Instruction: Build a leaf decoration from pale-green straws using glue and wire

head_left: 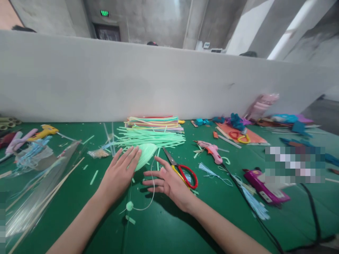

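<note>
My left hand is at a mint-green, rounded, ribbed piece, its fingers long and close together over the piece's left side. The thumb is hidden. My right hand is open to the right of it, fingers apart, with the index fingertip near the piece's edge. A thin pale wire curves down past the right fingertips to a small fuzzy green ball. Scissors with red and yellow handles lie just beyond my right hand, partly behind it.
Pipe cleaners in green and other colours lie against the white partition. To the right are a pink glue gun, a blue tassel and a purple device with a black cable. A yellow glue gun and plastic sleeves lie left.
</note>
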Demonstrator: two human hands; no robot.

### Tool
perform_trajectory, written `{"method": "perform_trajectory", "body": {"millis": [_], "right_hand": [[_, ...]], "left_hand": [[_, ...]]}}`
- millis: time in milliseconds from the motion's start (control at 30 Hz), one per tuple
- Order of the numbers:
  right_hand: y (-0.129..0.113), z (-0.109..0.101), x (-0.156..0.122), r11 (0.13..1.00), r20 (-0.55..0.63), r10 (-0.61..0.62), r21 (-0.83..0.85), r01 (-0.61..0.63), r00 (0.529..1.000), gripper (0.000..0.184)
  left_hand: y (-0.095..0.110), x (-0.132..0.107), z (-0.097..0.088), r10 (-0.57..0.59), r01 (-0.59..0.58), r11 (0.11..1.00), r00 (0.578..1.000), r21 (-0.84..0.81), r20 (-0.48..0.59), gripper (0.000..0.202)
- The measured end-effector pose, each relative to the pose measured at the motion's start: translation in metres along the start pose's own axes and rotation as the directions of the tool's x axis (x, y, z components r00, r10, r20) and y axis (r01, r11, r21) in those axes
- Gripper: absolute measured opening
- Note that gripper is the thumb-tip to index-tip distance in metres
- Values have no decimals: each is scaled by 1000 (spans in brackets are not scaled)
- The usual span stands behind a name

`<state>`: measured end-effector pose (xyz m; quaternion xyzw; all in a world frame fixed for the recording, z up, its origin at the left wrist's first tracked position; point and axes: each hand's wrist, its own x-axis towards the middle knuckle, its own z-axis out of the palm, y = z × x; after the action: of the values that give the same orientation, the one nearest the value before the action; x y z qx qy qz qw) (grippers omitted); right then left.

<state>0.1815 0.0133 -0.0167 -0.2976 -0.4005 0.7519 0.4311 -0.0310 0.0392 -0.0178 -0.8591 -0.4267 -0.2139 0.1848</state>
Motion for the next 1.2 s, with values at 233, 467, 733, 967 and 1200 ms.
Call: {"method": "perform_trajectory", "body": {"millis": [233, 467, 733, 967, 1200], "right_hand": [[0, -5, 8, 998, -37, -3, 61, 6, 999, 36], [-2, -11, 10, 989, -125, -40, 134, 57, 991, 27], [-9, -22, 11, 962, -131, -19, 267, 53, 991, 16], [-4, -19, 9, 980, -59, 30, 196, -18, 998, 26], [-2, -17, 6, 990, -136, 28, 141, -8, 990, 36]], "left_hand": [[18, 8, 5, 147, -146, 989, 989, -39, 33, 53], [18, 7, 3, 30, -14, 984, 996, -176, 85, 65], [-6, 7, -15, -680, 614, 20, 587, -789, 440, 64], [-4, 9, -14, -441, 555, -452, 542, -699, 715, 37], [13, 10, -16, -344, 604, -496, 523, -624, 779, 33]]}}
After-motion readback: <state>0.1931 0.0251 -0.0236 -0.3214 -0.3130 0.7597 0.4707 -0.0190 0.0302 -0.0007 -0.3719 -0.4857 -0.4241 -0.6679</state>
